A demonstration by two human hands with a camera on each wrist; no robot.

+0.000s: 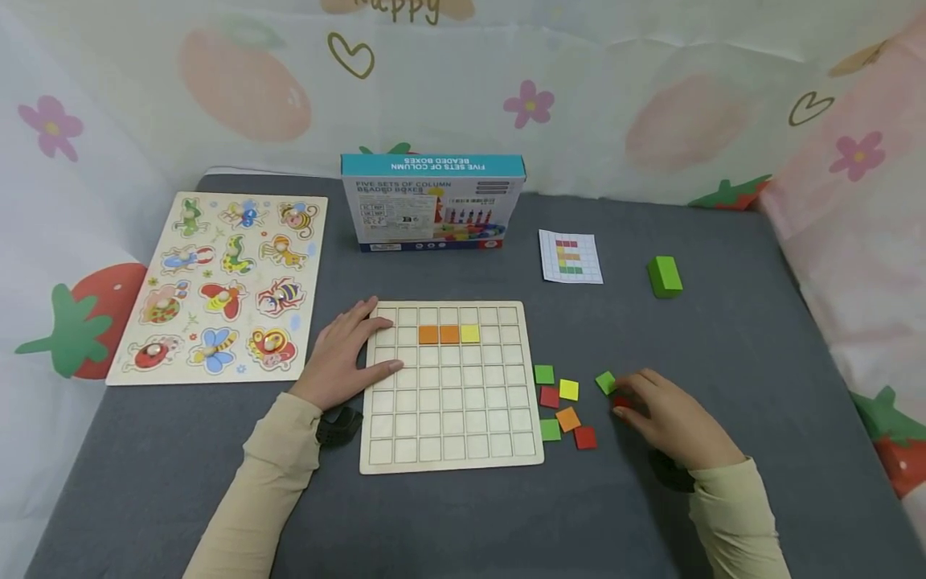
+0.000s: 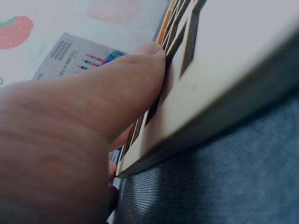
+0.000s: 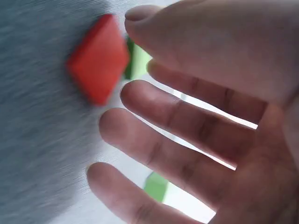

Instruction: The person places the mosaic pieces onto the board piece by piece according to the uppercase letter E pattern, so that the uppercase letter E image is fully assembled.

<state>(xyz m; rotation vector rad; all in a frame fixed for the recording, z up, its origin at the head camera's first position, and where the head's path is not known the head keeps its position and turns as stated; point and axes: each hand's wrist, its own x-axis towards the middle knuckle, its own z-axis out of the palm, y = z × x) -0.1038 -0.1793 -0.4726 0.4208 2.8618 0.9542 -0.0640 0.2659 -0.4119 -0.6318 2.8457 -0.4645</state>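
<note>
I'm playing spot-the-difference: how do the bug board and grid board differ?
The bug board shows colourful bugs; the grid board has plain squares, three filled with tiles. The left hand touches the grid board, not the bug board. Both lie flat on the table.

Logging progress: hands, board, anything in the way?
Left hand on board. Right hand at red tile, not gripping. Board holds two orange tiles, one yellow. Loose tiles between right hand and board.

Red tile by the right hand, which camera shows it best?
The right wrist view: the red tile appears large, its face uncovered, though slightly blurred. The head view shows it small, partly hidden by the right hand; the left wrist doesn't show it.
</note>
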